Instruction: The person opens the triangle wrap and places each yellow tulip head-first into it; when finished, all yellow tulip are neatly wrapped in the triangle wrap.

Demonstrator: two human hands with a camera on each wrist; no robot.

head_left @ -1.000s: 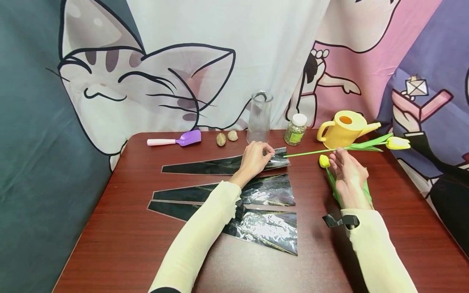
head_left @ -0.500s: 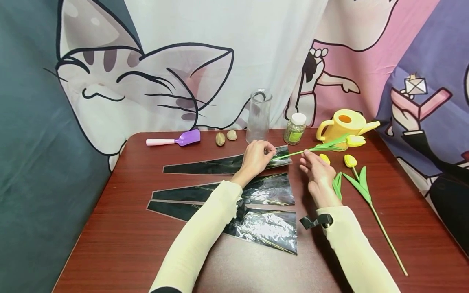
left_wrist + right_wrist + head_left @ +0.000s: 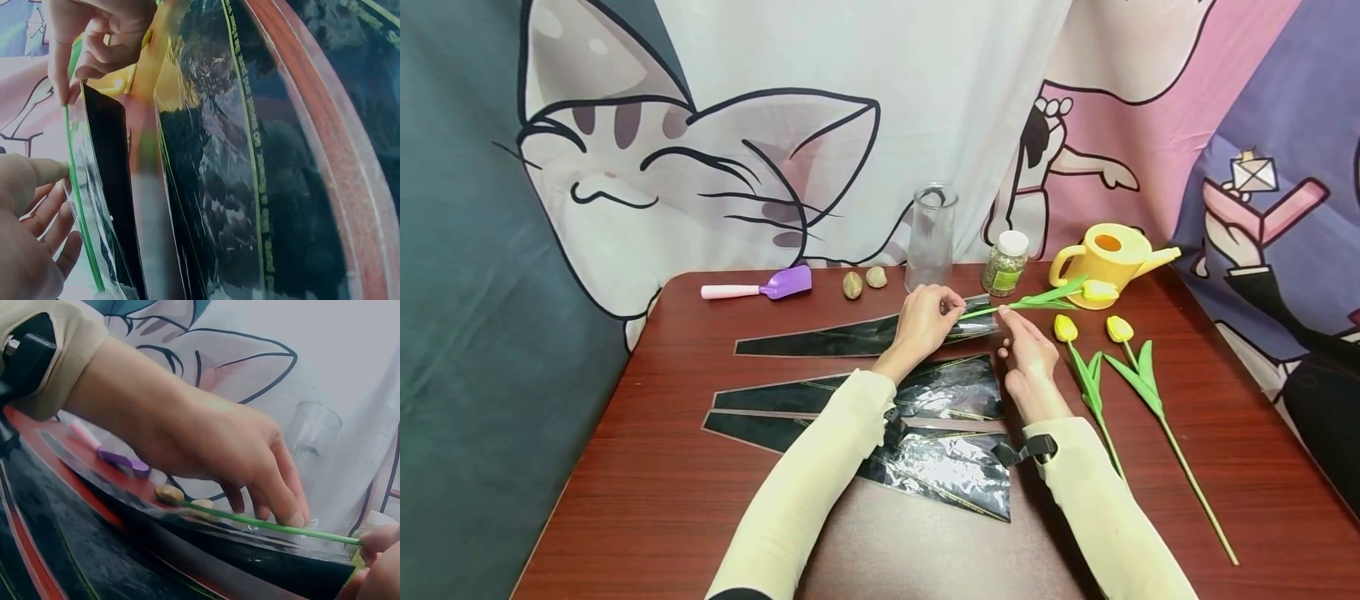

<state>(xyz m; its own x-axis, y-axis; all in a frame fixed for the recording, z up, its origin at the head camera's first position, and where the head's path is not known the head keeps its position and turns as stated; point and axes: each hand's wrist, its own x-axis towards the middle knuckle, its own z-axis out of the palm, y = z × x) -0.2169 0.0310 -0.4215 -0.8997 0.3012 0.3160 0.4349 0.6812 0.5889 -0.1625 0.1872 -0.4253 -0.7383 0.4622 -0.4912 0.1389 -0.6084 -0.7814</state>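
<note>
In the head view, my left hand (image 3: 923, 323) holds the wide open end of a narrow black-and-clear flower sleeve (image 3: 820, 340) at the back. Its thumb and fingertips pinch the clear film in the right wrist view. My right hand (image 3: 1032, 360) pinches the green stem of a yellow artificial tulip (image 3: 1051, 297), bloom toward the right. The stem (image 3: 250, 520) runs along the sleeve's clear side, its lower end past my left fingertips. In the left wrist view, the left hand (image 3: 31, 219) is beside the stem, and the right hand (image 3: 103, 40) grips higher up.
Two more sleeves (image 3: 955, 387) lie nearer me. Two yellow tulips (image 3: 1088, 379) lie at right. Along the back are a purple scoop (image 3: 786, 282), two stones (image 3: 852, 286), a glass vase (image 3: 931, 242), a jar (image 3: 1004, 267) and a yellow watering can (image 3: 1105, 258).
My right hand has moved left with the tulip, sliding its stem further along the sleeve. The left hand stays in place on the sleeve's edge.
</note>
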